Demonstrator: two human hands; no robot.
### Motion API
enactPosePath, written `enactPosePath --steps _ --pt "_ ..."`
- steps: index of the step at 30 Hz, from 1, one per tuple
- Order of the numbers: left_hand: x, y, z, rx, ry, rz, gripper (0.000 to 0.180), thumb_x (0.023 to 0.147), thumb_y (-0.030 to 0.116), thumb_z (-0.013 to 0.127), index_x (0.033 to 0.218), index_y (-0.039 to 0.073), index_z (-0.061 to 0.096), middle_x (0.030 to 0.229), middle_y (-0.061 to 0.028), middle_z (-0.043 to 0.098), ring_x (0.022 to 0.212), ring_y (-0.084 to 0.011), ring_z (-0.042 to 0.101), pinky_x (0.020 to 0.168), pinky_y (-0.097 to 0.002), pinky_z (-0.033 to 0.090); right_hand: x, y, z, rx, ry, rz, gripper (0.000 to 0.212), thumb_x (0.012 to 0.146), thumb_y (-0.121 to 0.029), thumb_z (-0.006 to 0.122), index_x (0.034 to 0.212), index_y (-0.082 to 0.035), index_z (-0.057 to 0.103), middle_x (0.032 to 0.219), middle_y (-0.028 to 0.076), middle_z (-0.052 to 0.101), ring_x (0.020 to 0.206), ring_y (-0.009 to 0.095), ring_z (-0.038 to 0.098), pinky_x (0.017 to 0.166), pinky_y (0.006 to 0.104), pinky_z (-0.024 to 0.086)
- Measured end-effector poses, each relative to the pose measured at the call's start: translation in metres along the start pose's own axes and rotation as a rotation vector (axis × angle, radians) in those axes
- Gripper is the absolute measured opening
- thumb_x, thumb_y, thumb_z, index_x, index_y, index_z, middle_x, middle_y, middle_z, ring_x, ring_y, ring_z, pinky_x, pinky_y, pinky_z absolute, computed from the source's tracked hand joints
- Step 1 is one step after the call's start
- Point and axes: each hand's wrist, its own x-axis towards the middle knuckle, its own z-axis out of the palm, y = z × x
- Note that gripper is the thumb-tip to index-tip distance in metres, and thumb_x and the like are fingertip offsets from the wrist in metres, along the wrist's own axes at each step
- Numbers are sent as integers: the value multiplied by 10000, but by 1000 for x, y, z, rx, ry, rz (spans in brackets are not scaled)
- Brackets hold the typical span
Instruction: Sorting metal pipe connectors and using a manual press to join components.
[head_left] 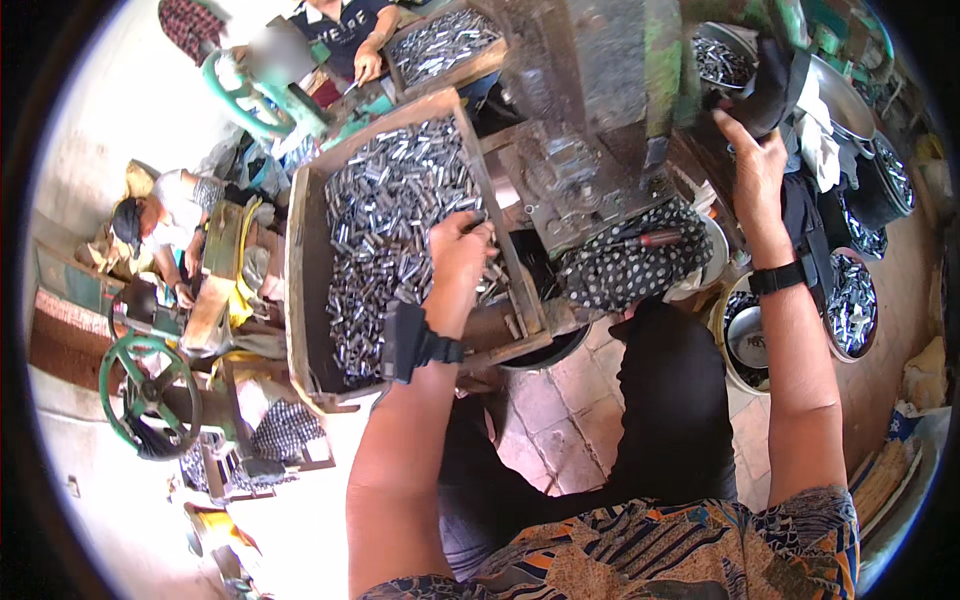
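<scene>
My left hand (458,255) rests in a heap of small metal tubes (385,215). They are grey, shiny and smooth. The tray (297,300) that holds them is brown wood, rough and dull. My right hand (757,165) grips a black handle (770,85) that looks soft and matt, like cloth or rubber. The big machine (590,90) is grey metal, worn and scratched, with green paint in places. A black cloth with white dots (630,265) lies below it. The bowls (850,305) beside me are metal. The floor (560,410) is rough, dusty stone tile. My shirt (700,555) is soft patterned cloth.
</scene>
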Motion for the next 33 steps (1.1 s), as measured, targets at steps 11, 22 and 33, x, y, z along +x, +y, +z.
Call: enactPosePath --steps 11,22,33 --pt "-60 -45 -106 699 -52 91 191 755 177 646 880 39 686 818 -137 668 773 -269 640 707 -359 484 -101 1 40 83 -662 348 242 808 -38 626 1045 11 636 963 79 656 900 151 607 786 253 473" --pt "-68 -52 -95 1165 -224 138 174 750 184 616 843 54 683 963 -166 611 929 -339 598 793 -429 471 -187 25 161 -622 -1250 -689 186 704 -59 644 887 -66 677 872 76 607 881 262 582 761 379 420" --pt "-70 -46 -101 1095 -293 234 161 661 60 573 800 -13 608 938 -215 614 914 -372 592 807 -442 453 -196 29 167 -769 -1267 -770 133 666 -84 674 796 -98 652 800 42 616 866 225 566 785 351 368"
